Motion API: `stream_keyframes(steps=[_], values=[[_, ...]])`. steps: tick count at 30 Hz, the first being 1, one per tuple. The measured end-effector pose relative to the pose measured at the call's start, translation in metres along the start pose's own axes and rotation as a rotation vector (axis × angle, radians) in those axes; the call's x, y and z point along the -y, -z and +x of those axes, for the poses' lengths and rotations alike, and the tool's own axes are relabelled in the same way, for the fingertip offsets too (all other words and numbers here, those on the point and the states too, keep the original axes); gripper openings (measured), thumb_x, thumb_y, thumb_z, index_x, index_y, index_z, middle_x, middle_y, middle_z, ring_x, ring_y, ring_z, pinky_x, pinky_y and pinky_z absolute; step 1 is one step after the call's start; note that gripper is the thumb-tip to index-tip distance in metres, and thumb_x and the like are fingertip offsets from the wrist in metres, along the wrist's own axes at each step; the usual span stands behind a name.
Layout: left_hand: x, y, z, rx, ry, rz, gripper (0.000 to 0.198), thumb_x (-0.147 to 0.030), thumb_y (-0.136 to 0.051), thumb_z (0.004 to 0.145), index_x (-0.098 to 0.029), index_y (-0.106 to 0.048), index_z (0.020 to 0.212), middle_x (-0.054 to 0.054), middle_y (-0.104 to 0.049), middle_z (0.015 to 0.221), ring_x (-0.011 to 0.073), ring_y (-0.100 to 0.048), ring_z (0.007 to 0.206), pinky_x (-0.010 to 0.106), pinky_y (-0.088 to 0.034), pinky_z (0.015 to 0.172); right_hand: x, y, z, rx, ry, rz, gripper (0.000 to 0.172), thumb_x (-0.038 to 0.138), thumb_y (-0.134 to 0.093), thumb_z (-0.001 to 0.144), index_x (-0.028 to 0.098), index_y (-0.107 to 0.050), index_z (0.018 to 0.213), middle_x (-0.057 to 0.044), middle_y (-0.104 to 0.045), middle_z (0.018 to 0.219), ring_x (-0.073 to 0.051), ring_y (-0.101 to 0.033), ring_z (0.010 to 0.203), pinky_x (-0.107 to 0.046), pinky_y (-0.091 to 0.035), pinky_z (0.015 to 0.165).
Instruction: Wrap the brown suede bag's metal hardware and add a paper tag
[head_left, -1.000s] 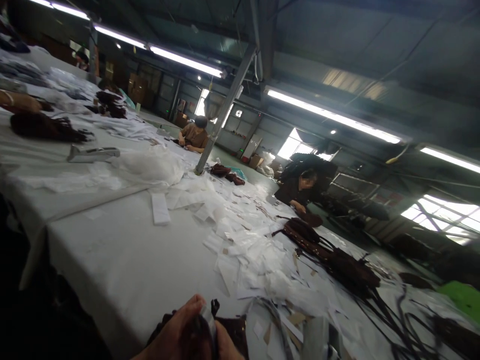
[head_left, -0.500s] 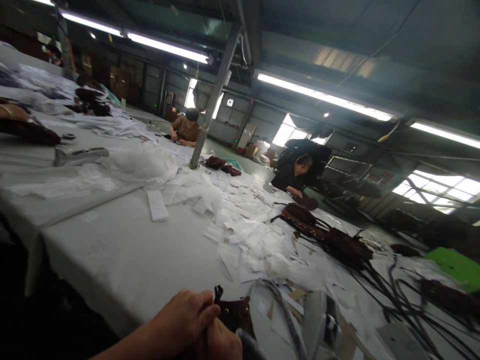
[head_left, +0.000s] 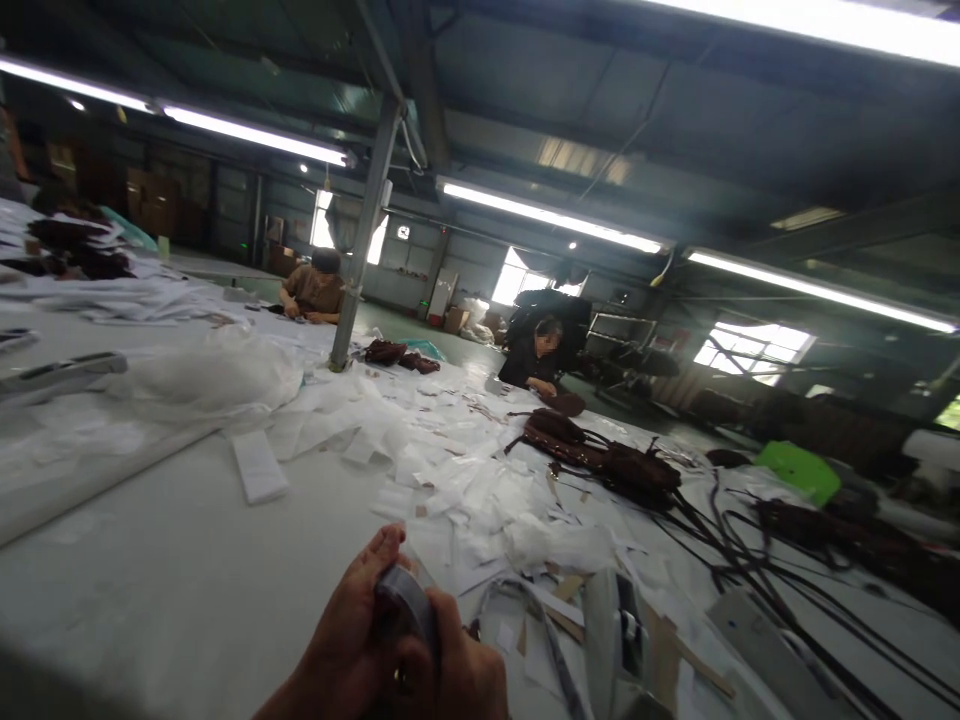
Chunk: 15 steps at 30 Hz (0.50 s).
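Note:
At the bottom centre, my left hand [head_left: 349, 625] and my right hand [head_left: 472, 655] are close together above the near edge of the table. A curved, smooth grey strap-like band [head_left: 411, 602] stands up between them, gripped from both sides. My left fingers point upward along its far side, pressed together. The right fingers are bent round its near side. Below the band, partly hidden by my hands, a dark area with a small gold-coloured metal fitting [head_left: 401, 680] shows. Blur keeps me from telling what the band belongs to.
White paper and film scraps [head_left: 480, 500] cover the table's middle. Dark brown bags [head_left: 600, 455] with long straps lie to the right. A grey tape-dispenser-like object [head_left: 619, 630] stands near my right hand. Two people [head_left: 311, 285] sit across the table, near a metal post [head_left: 365, 240].
My view has turned to the right. My hands, earlier clasped together beside a dark brown piece with metal studs, are now apart with the curved grey band raised between them.

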<state>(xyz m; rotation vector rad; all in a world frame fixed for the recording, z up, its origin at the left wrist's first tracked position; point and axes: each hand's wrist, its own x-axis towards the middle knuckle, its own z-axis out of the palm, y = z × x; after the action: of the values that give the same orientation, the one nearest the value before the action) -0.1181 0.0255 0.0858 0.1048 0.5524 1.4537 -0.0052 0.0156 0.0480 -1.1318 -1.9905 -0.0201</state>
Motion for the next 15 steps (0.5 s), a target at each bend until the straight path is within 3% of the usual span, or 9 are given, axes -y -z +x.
stream_keyframes(steps=[3, 7, 10, 12, 15], values=[[0.000, 0.000, -0.001, -0.046, 0.097, -0.014, 0.026, -0.028, -0.065, 0.083, -0.019, -0.046, 0.067, -0.006, -0.050, 0.050, 0.0085, -0.047, 0.039, 0.021, -0.041, 0.041, -0.007, -0.001, -0.007, -0.016, 0.069, -0.043, 0.065, 0.060, -0.014, 0.094, 0.018, -0.060, 0.114, -0.004, -0.070, 0.060, -0.018, -0.067, 0.046, -0.021, -0.047, 0.041], [-0.001, -0.003, -0.008, -0.135, 0.202, -0.012, 0.019, -0.025, -0.063, 0.084, -0.017, -0.051, 0.070, -0.004, -0.054, 0.053, 0.0105, -0.053, 0.042, 0.022, -0.044, 0.043, -0.007, -0.001, -0.014, -0.051, 0.075, 0.004, 0.056, 0.047, -0.015, 0.099, 0.017, -0.052, 0.128, -0.008, -0.075, 0.080, -0.015, -0.069, 0.053, -0.020, -0.052, 0.051], [0.001, -0.003, -0.011, -0.162, 0.125, 0.068, 0.012, -0.025, -0.064, 0.083, -0.017, -0.059, 0.091, -0.005, -0.054, 0.054, 0.0100, -0.052, 0.041, 0.020, -0.041, 0.040, -0.003, -0.001, -0.013, -0.107, 0.078, 0.064, 0.054, 0.043, -0.015, 0.099, 0.019, -0.055, 0.126, -0.010, -0.073, 0.087, -0.016, -0.071, 0.064, -0.022, -0.055, 0.059], [0.003, 0.001, -0.010, -0.106, 0.035, 0.127, 0.028, -0.029, -0.065, 0.083, -0.020, -0.058, 0.108, -0.005, -0.056, 0.058, 0.0099, -0.052, 0.043, 0.019, -0.042, 0.042, 0.000, -0.002, -0.012, -0.166, 0.071, 0.109, 0.050, 0.041, -0.017, 0.099, 0.021, -0.057, 0.121, -0.009, -0.071, 0.087, -0.017, -0.070, 0.071, -0.023, -0.056, 0.063], [0.006, 0.008, -0.006, -0.030, -0.019, 0.164, 0.038, -0.032, -0.069, 0.080, -0.023, -0.055, 0.114, -0.005, -0.055, 0.060, 0.0092, -0.052, 0.046, 0.019, -0.044, 0.046, 0.006, -0.003, -0.012, -0.241, 0.021, 0.160, 0.046, 0.041, -0.020, 0.099, 0.021, -0.057, 0.117, -0.008, -0.072, 0.087, -0.017, -0.071, 0.075, -0.024, -0.056, 0.067]])
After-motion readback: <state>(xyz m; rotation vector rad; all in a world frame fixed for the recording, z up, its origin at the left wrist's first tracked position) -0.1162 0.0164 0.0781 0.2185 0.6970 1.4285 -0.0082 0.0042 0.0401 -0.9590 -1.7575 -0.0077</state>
